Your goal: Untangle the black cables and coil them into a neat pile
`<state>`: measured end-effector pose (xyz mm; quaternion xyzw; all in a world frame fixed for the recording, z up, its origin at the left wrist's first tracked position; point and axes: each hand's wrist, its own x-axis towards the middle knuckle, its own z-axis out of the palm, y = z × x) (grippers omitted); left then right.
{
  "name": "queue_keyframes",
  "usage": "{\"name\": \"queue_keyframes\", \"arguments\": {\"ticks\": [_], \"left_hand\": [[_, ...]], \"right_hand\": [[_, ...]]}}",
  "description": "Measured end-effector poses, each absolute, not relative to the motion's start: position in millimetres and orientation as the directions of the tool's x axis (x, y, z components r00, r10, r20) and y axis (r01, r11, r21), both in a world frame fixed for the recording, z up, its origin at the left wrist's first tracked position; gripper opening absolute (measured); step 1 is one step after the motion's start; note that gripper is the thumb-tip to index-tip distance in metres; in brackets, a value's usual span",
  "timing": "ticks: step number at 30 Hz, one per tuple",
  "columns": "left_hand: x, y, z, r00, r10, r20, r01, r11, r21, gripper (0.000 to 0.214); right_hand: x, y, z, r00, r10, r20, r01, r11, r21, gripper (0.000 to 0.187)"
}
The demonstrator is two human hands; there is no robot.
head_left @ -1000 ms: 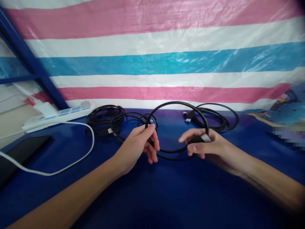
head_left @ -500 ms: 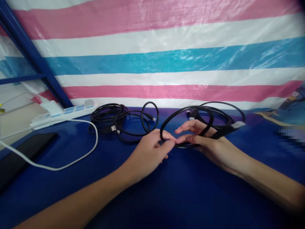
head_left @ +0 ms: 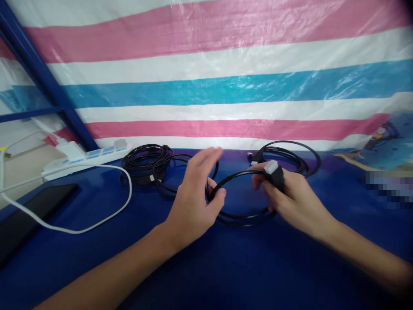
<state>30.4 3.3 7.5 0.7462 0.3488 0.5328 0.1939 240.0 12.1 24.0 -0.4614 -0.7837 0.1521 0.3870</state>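
The right hand (head_left: 292, 200) closes its grip on the grey-tipped plug (head_left: 274, 172) of a black cable (head_left: 241, 217), whose loops reach down to the blue tabletop (head_left: 226, 267) between both hands, while the left hand (head_left: 192, 202) touches the loops' left side, its grip wide, fingers spread.

Lying on the blue surface (head_left: 226, 275): black cable loop (head_left: 241, 217) at centre, tangled coil (head_left: 145, 161) upper centre, second coil (head_left: 295, 157) upper right, power strip (head_left: 87, 156), white cord (head_left: 97, 224), dark slab (head_left: 26, 215) left.
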Motion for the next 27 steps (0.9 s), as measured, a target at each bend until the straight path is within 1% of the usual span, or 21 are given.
{"name": "queue_keyframes", "arguments": {"ticks": [1, 3, 4, 5, 6, 7, 8, 9, 10, 11, 12, 14, 15, 16, 18, 20, 22, 25, 27], "left_hand": [[32, 4, 8, 0.14, 0.783, 0.606, 0.267, -0.62, 0.738, 0.071], [35, 5, 11, 0.101, 0.905, 0.414, 0.122, -0.424, 0.897, 0.07], [37, 5, 13, 0.104, 0.943, 0.316, 0.036, -0.321, 0.947, 0.064], [38, 5, 15, 0.112, 0.967, 0.227, -0.055, -0.222, 0.973, 0.057], [38, 5, 18, 0.121, 0.982, 0.147, -0.148, -0.129, 0.981, 0.05], [39, 4, 21, 0.131, 0.988, 0.076, -0.236, -0.043, 0.971, 0.042], [38, 3, 24, 0.139, 0.99, 0.012, -0.317, 0.033, 0.948, 0.035], [38, 2, 26, 0.155, 0.987, -0.044, -0.381, 0.101, 0.919, 0.027], [37, 1, 28, 0.178, 0.98, -0.091, -0.429, 0.16, 0.889, 0.017], [37, 0, 30, 0.197, 0.973, -0.119, -0.467, 0.199, 0.861, 0.008], [36, 0, 30, 0.208, 0.97, -0.129, -0.497, 0.218, 0.84, 0.01], [35, 0, 30, 0.241, 0.963, -0.121, -0.521, 0.233, 0.821, 0.026], [35, 0, 28, 0.283, 0.953, -0.109, -0.507, 0.246, 0.826, 0.031], [35, 0, 26, 0.339, 0.936, -0.094, -0.479, 0.257, 0.839, 0.034], [35, 0, 22, 0.476, 0.877, -0.066, -0.392, 0.278, 0.877, 0.035], [35, -1, 21, 0.589, 0.806, -0.059, -0.315, 0.297, 0.901, 0.029], [35, -2, 21, 0.636, 0.767, -0.083, -0.29, 0.337, 0.896, 0.027], [34, -1, 24, 0.614, 0.781, -0.116, -0.303, 0.368, 0.879, 0.043], [31, 1, 26, 0.561, 0.822, -0.097, -0.339, 0.335, 0.879, 0.05]], "right_hand": [[241, 9, 25, -0.297, 0.78, 0.551, 0.634, 0.593, -0.497, 0.023], [241, 3, 26, -0.355, 0.652, 0.67, 0.662, 0.681, -0.313, 0.03], [240, 0, 26, -0.375, 0.615, 0.694, 0.664, 0.701, -0.262, 0.033], [238, -2, 25, -0.381, 0.608, 0.697, 0.659, 0.707, -0.257, 0.033], [235, -3, 24, -0.362, 0.638, 0.68, 0.645, 0.698, -0.311, 0.031], [232, -3, 22, -0.327, 0.702, 0.633, 0.615, 0.666, -0.422, 0.026], [228, -3, 20, -0.295, 0.782, 0.55, 0.551, 0.609, -0.571, 0.022], [225, -2, 18, -0.279, 0.857, 0.434, 0.451, 0.516, -0.729, 0.021], [222, -1, 16, -0.291, 0.909, 0.298, 0.321, 0.386, -0.865, 0.023], [220, 1, 14, -0.334, 0.928, 0.165, 0.18, 0.235, -0.955, 0.024], [218, 2, 12, -0.398, 0.916, 0.059, 0.048, 0.084, -0.995, 0.024], [218, 4, 11, -0.517, 0.854, -0.059, -0.129, -0.146, -0.981, 0.016], [219, 5, 11, -0.562, 0.822, -0.093, -0.163, -0.221, -0.962, 0.013], [221, 6, 13, -0.598, 0.791, -0.124, -0.164, -0.273, -0.948, 0.011], [225, 7, 18, -0.627, 0.752, -0.203, -0.094, -0.332, -0.939, 0.011], [229, 9, 25, -0.593, 0.754, -0.282, 0.012, -0.341, -0.94, 0.009], [231, 8, 30, -0.506, 0.808, -0.301, 0.085, -0.301, -0.95, 0.009], [230, 3, 30, -0.434, 0.874, -0.219, 0.1, -0.195, -0.976, 0.01], [227, -1, 25, -0.461, 0.876, -0.142, 0.02, -0.15, -0.989, 0.013]]}}
